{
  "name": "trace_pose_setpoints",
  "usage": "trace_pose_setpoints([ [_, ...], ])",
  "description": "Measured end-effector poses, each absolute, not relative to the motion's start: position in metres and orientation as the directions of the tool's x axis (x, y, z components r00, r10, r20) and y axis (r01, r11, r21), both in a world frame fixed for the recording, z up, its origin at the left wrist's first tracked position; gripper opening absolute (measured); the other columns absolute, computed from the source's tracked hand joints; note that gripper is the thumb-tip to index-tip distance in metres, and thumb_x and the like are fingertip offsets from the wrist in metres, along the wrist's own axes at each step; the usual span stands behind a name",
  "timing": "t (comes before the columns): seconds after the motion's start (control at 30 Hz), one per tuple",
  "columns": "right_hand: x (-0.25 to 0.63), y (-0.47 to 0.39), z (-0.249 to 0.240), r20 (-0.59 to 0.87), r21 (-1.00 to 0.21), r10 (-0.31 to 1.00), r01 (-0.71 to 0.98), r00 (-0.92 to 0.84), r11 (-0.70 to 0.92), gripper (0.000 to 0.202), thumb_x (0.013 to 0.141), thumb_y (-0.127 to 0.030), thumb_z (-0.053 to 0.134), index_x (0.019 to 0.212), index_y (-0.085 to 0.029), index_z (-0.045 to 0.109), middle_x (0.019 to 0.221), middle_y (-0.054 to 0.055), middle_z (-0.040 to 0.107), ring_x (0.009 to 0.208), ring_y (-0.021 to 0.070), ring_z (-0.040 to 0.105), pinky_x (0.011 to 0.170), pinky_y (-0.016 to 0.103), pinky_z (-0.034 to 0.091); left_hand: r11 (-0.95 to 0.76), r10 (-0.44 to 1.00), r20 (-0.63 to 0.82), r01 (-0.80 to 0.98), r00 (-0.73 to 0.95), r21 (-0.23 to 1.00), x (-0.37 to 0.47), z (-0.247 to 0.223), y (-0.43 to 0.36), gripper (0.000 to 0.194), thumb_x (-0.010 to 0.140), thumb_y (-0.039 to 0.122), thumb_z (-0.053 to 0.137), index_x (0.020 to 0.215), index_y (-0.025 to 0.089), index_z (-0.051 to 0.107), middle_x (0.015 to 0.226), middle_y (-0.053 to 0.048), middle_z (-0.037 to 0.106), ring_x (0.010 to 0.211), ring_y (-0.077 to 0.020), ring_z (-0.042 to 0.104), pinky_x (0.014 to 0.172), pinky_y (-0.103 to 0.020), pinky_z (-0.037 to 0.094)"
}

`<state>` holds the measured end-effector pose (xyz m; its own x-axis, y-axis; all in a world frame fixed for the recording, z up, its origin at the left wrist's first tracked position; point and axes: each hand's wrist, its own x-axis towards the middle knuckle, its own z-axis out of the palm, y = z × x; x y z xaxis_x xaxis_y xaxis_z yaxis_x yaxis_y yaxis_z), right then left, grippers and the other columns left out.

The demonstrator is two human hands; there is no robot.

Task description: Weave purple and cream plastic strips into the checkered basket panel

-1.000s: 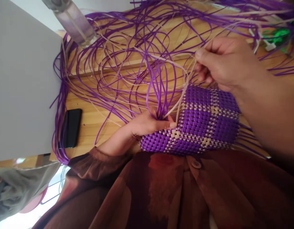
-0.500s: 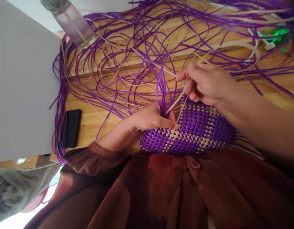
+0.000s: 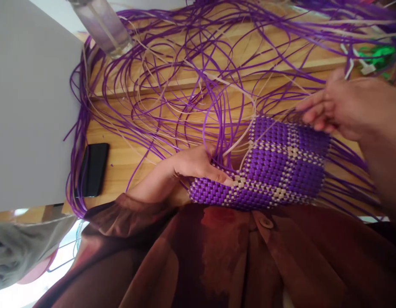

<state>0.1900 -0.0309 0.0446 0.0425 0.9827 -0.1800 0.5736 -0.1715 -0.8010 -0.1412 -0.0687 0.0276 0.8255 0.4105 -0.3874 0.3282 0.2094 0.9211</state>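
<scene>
A person in a brown garment (image 3: 223, 256) sits or stands close against the near edge of a wooden surface (image 3: 119, 175), where a woven panel (image 3: 271, 158) lies, its deep purple knots crossed by beige bands in a check pattern. The left hand (image 3: 200, 164) is clasped on the panel's left part, thumb pressed on top, with a bunch of purple strands (image 3: 219, 132) rising just behind its fingers. The right hand (image 3: 332, 107), slightly blurred, hovers by the panel's far right corner; its grip is pinched on a thin beige strand (image 3: 271, 127) that runs straight from the weave. More purple strands trail from the panel's right end. Loops of purple and beige spread over the surface toward the far edge. A black phone (image 3: 92, 170) lies by the left edge, partly under strands. A clear bottle (image 3: 104, 32) is at the far left corner, and something green (image 3: 379, 55) at the far right.
</scene>
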Motion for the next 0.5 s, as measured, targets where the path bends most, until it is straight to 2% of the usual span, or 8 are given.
trace_pose_setpoints([
  [0.03,0.192,-0.041,0.047,-0.209,-0.743,0.972,0.629,0.107,-0.229,0.065,0.088,-0.08,0.038,0.071,-0.024,0.067,0.059,0.005,0.062,0.043,0.0135,0.048,0.044,0.032,0.033,0.203,0.411,-0.39,0.335,0.824,0.92,-0.142,0.028,-0.069,0.039,0.07,0.042,0.083,0.093,0.013,0.074,0.086,-0.007,0.074,0.075,-0.0163,0.066,0.068,-0.026,0.053],
  [0.1,0.181,-0.067,0.056,-0.197,-0.63,0.974,0.747,0.108,-0.21,0.057,0.086,-0.076,0.049,0.069,-0.025,0.068,0.061,0.006,0.065,0.047,0.0159,0.054,0.048,0.034,0.039,0.203,0.433,-0.384,0.327,0.816,0.923,-0.142,0.028,-0.071,0.038,0.069,0.042,0.083,0.091,0.013,0.072,0.081,-0.005,0.072,0.069,-0.0145,0.064,0.063,-0.025,0.051],
  [0.2,0.145,-0.108,0.066,-0.224,-0.637,0.934,0.767,-0.278,0.076,0.039,0.087,-0.062,0.06,0.075,-0.026,0.07,0.07,0.005,0.07,0.061,0.0186,0.062,0.058,0.034,0.044,0.183,0.5,-0.364,0.315,0.786,0.931,-0.14,0.026,-0.073,0.035,0.071,0.041,0.082,0.087,0.012,0.071,0.073,-0.002,0.067,0.061,-0.0117,0.059,0.057,-0.023,0.046],
  [0.23,0.132,-0.118,0.065,-0.22,-0.652,0.912,0.748,-0.345,0.125,0.032,0.088,-0.056,0.063,0.079,-0.027,0.072,0.076,0.003,0.072,0.069,0.0192,0.065,0.066,0.034,0.046,0.153,0.531,-0.352,0.322,0.77,0.934,-0.139,0.025,-0.074,0.033,0.072,0.04,0.081,0.086,0.012,0.07,0.071,-0.001,0.066,0.06,-0.011,0.057,0.057,-0.023,0.044],
  [0.3,0.112,-0.129,0.057,-0.152,-0.676,0.86,0.686,-0.487,0.269,0.025,0.087,-0.05,0.065,0.084,-0.027,0.071,0.078,0.002,0.072,0.072,0.019,0.065,0.068,0.033,0.044,0.056,0.604,-0.313,0.352,0.733,0.934,-0.137,0.022,-0.075,0.027,0.073,0.036,0.079,0.082,0.012,0.069,0.068,0.001,0.063,0.059,-0.01,0.053,0.057,-0.022,0.042],
  [0.4,0.098,-0.124,0.035,-0.11,-0.592,0.835,0.71,-0.539,0.381,0.021,0.088,-0.044,0.064,0.093,-0.025,0.069,0.075,0.001,0.069,0.07,0.0179,0.062,0.069,0.031,0.04,-0.116,0.702,-0.246,0.448,0.669,0.887,-0.132,0.017,-0.075,0.019,0.071,0.028,0.078,0.079,0.013,0.069,0.067,0.002,0.062,0.062,-0.0102,0.051,0.06,-0.022,0.04],
  [0.5,0.097,-0.111,0.02,-0.197,-0.529,0.826,0.766,-0.529,0.365,0.025,0.088,-0.047,0.063,0.088,-0.023,0.065,0.071,0.0,0.066,0.063,0.016,0.058,0.063,0.03,0.035,-0.178,0.723,-0.26,0.536,0.641,0.826,-0.131,0.013,-0.072,0.021,0.071,0.03,0.076,0.082,0.013,0.07,0.068,0.003,0.061,0.063,-0.0109,0.049,0.06,-0.023,0.038],
])
